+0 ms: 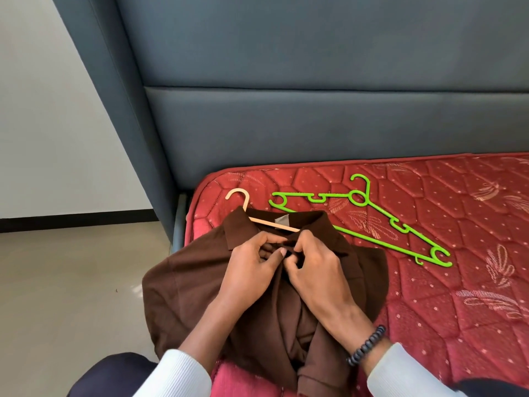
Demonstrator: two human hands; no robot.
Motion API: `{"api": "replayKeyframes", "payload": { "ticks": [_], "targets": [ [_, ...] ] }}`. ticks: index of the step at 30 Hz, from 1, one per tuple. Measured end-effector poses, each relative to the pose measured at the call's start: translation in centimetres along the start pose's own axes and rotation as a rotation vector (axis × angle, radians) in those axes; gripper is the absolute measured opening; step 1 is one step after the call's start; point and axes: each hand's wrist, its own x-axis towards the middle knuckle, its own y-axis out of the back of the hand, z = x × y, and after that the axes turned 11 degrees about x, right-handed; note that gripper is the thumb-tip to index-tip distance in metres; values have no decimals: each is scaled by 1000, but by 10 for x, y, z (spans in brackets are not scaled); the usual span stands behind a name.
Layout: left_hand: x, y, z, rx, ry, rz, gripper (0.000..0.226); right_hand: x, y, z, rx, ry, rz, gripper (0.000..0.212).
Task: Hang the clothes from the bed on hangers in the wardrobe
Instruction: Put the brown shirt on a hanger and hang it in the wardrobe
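— Where's the shirt?
— The brown shirt (200,282) lies on the bed (429,282), a cream hanger (243,202) through its collar.
— And the hands?
— The left hand (252,265) and right hand (315,265) both pinch the placket below the collar. A green hanger (395,222) lies just beside the shirt.

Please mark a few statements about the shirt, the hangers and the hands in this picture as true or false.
1. A cream hanger is threaded through the neck of the brown shirt. True.
2. The green hanger is inside a shirt. False: it lies bare on the red mattress, beside the shirt.
3. Both hands pinch the shirt front just below the collar. True: the left hand and the right hand meet there.
4. The beaded bracelet is on the left wrist. False: it is on the right wrist.
5. The shirt hangs in a wardrobe. False: it lies on the mattress.
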Motion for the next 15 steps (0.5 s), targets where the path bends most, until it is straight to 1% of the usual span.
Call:
{"api": "replayKeyframes", "payload": {
  "ticks": [2, 3, 5, 7, 8, 9, 10, 12, 14, 15],
  "targets": [
    [1, -1, -1, -89, 81, 9, 18, 0, 0, -1, -5, 7, -49, 26],
    [2, -2, -2, -150, 128, 13, 19, 0, 0, -1, 12, 7, -87, 22],
    [4, -2, -5, -259, 213, 36, 23, 0, 3, 0, 40, 4, -191, 14],
    [5, -1, -7, -358, 283, 85, 31, 0, 9, 2, 32, 7, -291, 15],
    [6, -1, -8, -403, 310, 105, 34, 2, 14, 3, 63, 4, -292, 14],
    [6, -1, -8, -428, 331, 116, 36, 4, 20, 4, 115, -6, -252, 13],
    [7, 0, -8, -411, 334, 118, 35, 6, 25, 7, 159, -26, -192, 17],
    [7, 3, -9, -259, 290, 101, 24, 13, 33, 16, 114, -42, -112, 31],
    [6, 6, -9, -88, 226, 95, 12, 19, 34, 24, -48, -27, -117, 41],
    [6, 8, -9, -9, 190, 110, 8, 22, 32, 26, -91, -21, -125, 39]
  ]
}}
